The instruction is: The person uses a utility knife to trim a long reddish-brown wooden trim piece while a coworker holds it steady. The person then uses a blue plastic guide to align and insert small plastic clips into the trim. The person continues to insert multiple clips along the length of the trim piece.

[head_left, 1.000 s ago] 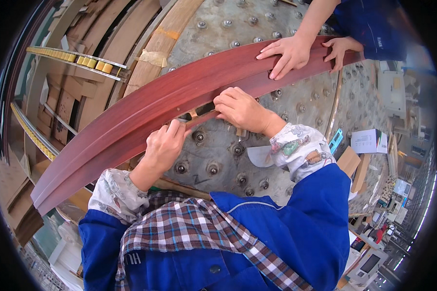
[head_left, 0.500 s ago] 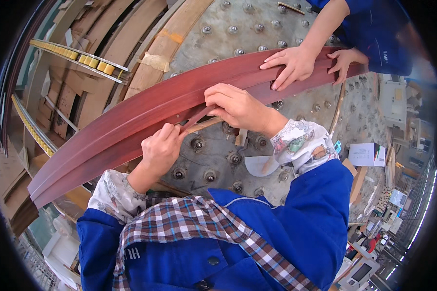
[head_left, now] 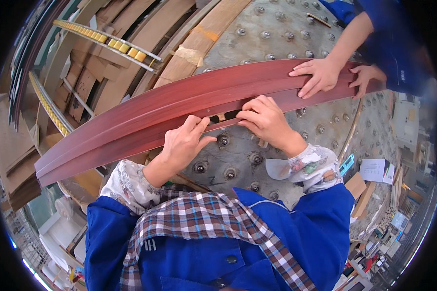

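A long reddish-brown wood-grain panel (head_left: 145, 114) with a lengthwise ridge lies across in front of me. Near its middle, by the near edge, is a narrow dark opening (head_left: 232, 115), with a thin strip (head_left: 223, 126) on its near side. My left hand (head_left: 183, 145) is closed on the panel at the opening's left end, fingertips on top and thumb at the near edge. At the right end my right hand (head_left: 269, 123) grips the edge with bent fingers; its fingertips are partly hidden. A co-worker's hand (head_left: 320, 75) rests flat on the panel farther right, the other (head_left: 366, 77) beside it.
The grey table (head_left: 286, 46) under the panel is studded with several metal ball rollers (head_left: 256, 158). Wooden boards (head_left: 136, 43) and yellow roller tracks (head_left: 102, 39) stand at the left. A white box (head_left: 376, 170) and a blue-handled tool (head_left: 346, 165) lie at the right.
The raised reddish strip between my hands is now down along the panel's near edge, and the opening shows. My hands have moved apart. The whole view has shifted somewhat.
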Action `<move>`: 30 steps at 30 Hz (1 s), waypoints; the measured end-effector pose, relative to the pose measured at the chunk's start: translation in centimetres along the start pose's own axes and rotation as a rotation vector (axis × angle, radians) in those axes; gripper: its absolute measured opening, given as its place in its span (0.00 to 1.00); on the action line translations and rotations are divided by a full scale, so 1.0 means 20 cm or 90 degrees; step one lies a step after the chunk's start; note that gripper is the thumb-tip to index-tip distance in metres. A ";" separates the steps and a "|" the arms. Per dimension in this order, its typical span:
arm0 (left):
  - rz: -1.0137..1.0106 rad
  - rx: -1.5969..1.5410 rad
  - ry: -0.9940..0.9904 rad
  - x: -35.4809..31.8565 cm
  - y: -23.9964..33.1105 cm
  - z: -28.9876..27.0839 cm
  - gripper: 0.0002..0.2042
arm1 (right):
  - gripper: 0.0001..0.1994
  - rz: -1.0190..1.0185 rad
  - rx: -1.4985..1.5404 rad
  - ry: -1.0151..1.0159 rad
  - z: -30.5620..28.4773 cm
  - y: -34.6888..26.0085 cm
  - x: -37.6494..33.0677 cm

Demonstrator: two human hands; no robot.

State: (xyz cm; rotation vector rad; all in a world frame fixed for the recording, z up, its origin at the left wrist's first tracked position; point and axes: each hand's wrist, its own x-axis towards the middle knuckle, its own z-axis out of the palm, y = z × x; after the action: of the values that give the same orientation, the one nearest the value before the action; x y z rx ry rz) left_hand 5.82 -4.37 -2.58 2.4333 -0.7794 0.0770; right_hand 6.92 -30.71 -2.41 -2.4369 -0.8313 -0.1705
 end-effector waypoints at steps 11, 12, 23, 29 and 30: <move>-0.069 -0.020 -0.064 -0.05 0.00 0.00 0.10 | 0.11 -0.050 -0.035 -0.022 -0.02 0.00 0.01; -0.073 -0.023 -0.065 -0.05 0.00 0.00 0.10 | 0.11 -0.054 -0.032 -0.024 -0.02 0.00 0.01; 0.001 0.018 -0.092 -0.04 -0.03 0.01 0.10 | 0.12 -0.082 -0.049 -0.050 -0.04 0.02 0.03; 0.014 -0.003 -0.050 -0.03 -0.02 0.02 0.10 | 0.11 -0.061 -0.055 -0.052 -0.02 0.01 0.03; 0.010 -0.010 -0.045 -0.04 -0.01 0.02 0.10 | 0.11 -0.060 -0.058 -0.047 -0.01 0.01 0.02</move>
State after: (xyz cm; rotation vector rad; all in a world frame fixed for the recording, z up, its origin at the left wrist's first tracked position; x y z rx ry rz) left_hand 5.31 -4.04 -3.18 2.4264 -0.8280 -0.0087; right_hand 7.35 -30.75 -2.15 -2.5033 -0.9923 -0.1573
